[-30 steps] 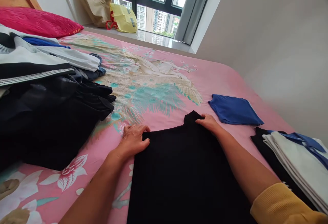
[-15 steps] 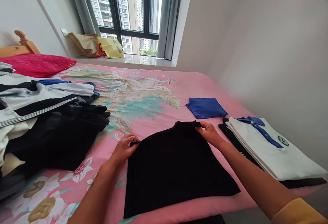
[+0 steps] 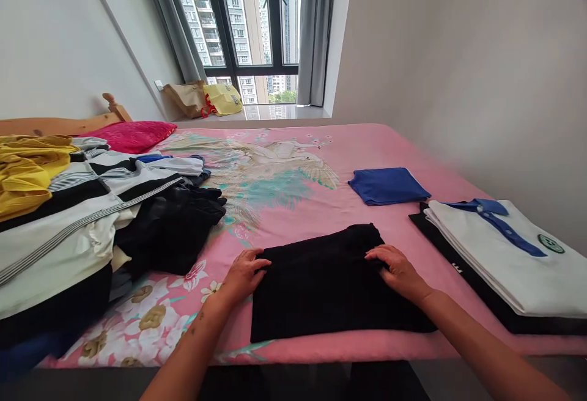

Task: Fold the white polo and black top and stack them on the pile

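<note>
A black folded garment lies flat on the bed in front of me, its exact kind not clear. My left hand is at its far left corner, fingers and thumb a little apart at the cloth's edge. On the right side, my right hand rests over the cloth with fingers stretched out and slightly bent. Beyond the garment sits a folded blue cloth. To the right is a folded white polo shirt with a blue collar and a round green badge, stacked on black clothing.
A loose heap of clothes covers the bed's left side: a yellow garment, a striped one and black ones. Behind them lies a red pillow. Paper bags stand on the window sill. The pink bedsheet's front edge is near me.
Both hands have loosened from pinching the black garment's far edge. The garment now lies flatter and looks shorter from front to back. The view has turned slightly left, showing the yellow garment.
</note>
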Motion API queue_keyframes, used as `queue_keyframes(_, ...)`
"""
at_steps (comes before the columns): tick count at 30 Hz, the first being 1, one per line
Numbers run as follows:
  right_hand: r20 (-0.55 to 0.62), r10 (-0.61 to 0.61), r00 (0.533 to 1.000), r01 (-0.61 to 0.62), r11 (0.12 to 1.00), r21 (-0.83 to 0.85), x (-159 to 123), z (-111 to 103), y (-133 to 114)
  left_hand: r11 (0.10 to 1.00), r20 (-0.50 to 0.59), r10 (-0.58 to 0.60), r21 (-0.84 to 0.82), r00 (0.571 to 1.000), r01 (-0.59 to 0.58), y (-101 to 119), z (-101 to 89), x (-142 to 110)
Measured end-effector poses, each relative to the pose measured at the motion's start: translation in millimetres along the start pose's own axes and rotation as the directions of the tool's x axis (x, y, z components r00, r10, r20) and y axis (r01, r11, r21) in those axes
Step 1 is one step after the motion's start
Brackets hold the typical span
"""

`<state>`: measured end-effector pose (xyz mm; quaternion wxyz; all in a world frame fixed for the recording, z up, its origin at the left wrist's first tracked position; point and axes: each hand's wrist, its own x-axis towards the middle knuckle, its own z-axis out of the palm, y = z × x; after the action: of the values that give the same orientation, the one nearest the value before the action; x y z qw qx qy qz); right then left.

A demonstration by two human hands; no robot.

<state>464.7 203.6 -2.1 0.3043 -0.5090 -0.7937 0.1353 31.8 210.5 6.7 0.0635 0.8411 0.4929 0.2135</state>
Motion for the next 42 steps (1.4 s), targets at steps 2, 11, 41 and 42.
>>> queue_keyframes(2, -0.038, 0.011, 0.999, -0.011, 1.000, -0.013, -3, -1, 5, 1.000, 0.007, -0.006, 0.002, 1.000, 0.006, 5, -3.5, -3)
queue_keyframes(11, -0.224, 0.068, 0.972, -0.092, 0.991, -0.100, 5, -20, 11, 0.955, -0.002, -0.261, -0.144, 0.965, 0.258, 6, -15.4, 7)
queue_keyframes(41, 0.377, 0.438, 0.816, -0.578, 0.632, 0.515, 103, -16, 71, 0.998, 0.081, 0.042, -0.046, 0.996, -0.039, 64, 56.0, 84)
queue_keyframes(42, 0.380, 0.435, 0.816, -0.578, 0.621, 0.530, 104, -14, 71, 1.000, 0.092, 0.024, -0.022, 0.995, -0.022, 65, 62.8, 86)
